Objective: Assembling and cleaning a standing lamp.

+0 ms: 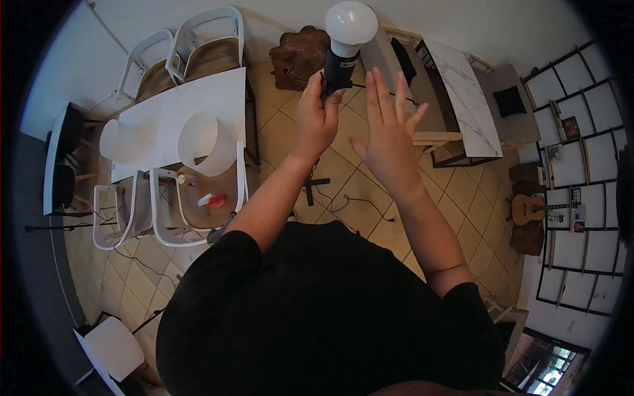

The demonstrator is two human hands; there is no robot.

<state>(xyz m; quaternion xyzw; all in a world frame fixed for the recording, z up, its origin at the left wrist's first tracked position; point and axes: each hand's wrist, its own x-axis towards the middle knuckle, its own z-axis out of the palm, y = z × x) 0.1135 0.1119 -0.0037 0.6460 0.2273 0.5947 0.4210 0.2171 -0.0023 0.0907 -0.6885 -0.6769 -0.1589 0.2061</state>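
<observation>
I can see the left hand (318,124) clamped on a black cylindrical plastic-looking lamp socket (341,71), a glossy white rounded bulb (351,24) topping it beyond the grip; the right hand (388,146) hovers splayed just beside, apart from both.

A bulb (351,25) sits on a socket (341,69) in my left hand (317,122); my right hand (391,138) is just right. To my left, two cylinders (207,142) occupy the tabletop (218,89): left edge, near right corner.

There is one white bulb (351,23), one black holder (341,69), one guitar (526,209), two frosted cylinders (221,146) and four white-framed chairs (212,58).
</observation>
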